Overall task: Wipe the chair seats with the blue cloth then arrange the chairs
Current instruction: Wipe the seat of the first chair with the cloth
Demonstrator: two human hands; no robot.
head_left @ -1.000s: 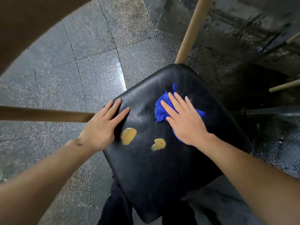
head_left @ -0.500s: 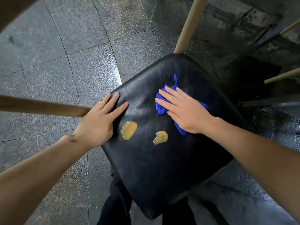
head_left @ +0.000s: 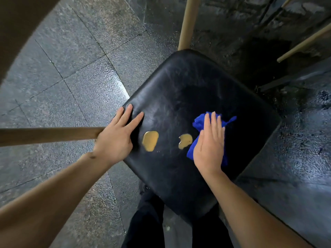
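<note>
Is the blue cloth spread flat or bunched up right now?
Bunched. The cloth lies crumpled on the seat under the flat right hand, a twisted tail sticking out beside the fingers.

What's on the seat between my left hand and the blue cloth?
Two yellowish spills on the black seat, between the left hand and blue cloth, in the head view.

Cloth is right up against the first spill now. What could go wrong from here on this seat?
The right hand presses the bunched blue cloth flat beside the smaller yellow-brown puddle; a fast sweep may smear it across the black leather chair seat instead of lifting it.

The left hand rests on the seat close to the larger yellow-brown puddle; pushed liquid could reach its fingers or run over the edge.
</note>
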